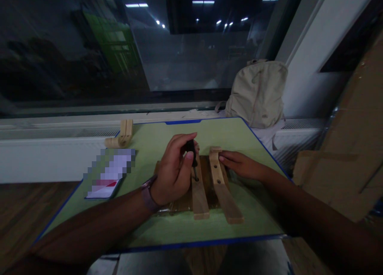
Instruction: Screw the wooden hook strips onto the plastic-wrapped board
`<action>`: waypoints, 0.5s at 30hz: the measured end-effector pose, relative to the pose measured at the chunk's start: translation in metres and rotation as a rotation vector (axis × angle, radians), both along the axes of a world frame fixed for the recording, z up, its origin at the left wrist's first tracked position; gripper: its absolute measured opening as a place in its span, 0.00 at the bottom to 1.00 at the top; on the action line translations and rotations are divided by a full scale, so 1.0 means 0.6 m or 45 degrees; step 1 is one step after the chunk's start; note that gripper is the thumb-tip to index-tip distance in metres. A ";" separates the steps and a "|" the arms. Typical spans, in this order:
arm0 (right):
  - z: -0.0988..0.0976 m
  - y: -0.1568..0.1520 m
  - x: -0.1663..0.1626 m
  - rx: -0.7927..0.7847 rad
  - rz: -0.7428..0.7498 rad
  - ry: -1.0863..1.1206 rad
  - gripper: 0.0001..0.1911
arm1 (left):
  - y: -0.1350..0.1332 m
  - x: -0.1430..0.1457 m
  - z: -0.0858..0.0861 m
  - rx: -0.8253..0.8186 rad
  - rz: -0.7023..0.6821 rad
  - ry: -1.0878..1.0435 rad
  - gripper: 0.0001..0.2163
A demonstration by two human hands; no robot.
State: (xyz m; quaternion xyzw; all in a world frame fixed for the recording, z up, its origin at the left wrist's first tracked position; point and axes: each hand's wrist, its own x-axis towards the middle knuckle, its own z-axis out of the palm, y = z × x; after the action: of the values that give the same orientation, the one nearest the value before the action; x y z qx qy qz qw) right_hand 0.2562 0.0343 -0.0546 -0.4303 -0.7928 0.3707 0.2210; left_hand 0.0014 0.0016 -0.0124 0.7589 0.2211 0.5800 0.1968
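A screwdriver with a black handle is gripped in my left hand, its metal shaft pointing down. Its tip meets a hole in the left wooden piece, whose upper part is partly hidden by the hand. To the right lies a second curved wooden piece with dark screw holes. My right hand has its fingers closed against the upper right edge of that second piece. Under both pieces is a brown, shiny, tape-covered slab, perhaps cardboard.
The green tabletop has a blue edge. A phone-like flat object, partly blurred, lies at left. Another wooden assembly stands at the back left corner. A beige backpack leans by the window, and large cardboard stands right.
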 end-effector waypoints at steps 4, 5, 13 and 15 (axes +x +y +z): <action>0.000 0.001 0.000 0.003 0.002 0.000 0.26 | -0.001 0.006 0.000 -0.028 -0.086 -0.086 0.19; 0.000 0.001 0.000 0.006 0.004 0.002 0.26 | 0.000 0.007 0.001 -0.014 -0.102 -0.100 0.19; -0.001 0.002 0.000 0.022 0.000 0.037 0.25 | 0.004 -0.002 0.010 0.155 0.007 0.049 0.17; -0.001 0.002 0.000 0.030 -0.020 0.032 0.25 | 0.002 -0.002 0.009 0.147 -0.009 0.046 0.17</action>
State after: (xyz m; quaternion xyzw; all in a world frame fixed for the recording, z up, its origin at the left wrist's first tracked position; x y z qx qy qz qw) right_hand 0.2562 0.0352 -0.0549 -0.4292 -0.7909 0.3650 0.2387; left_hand 0.0001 0.0027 -0.0072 0.7803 0.1879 0.5772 0.1507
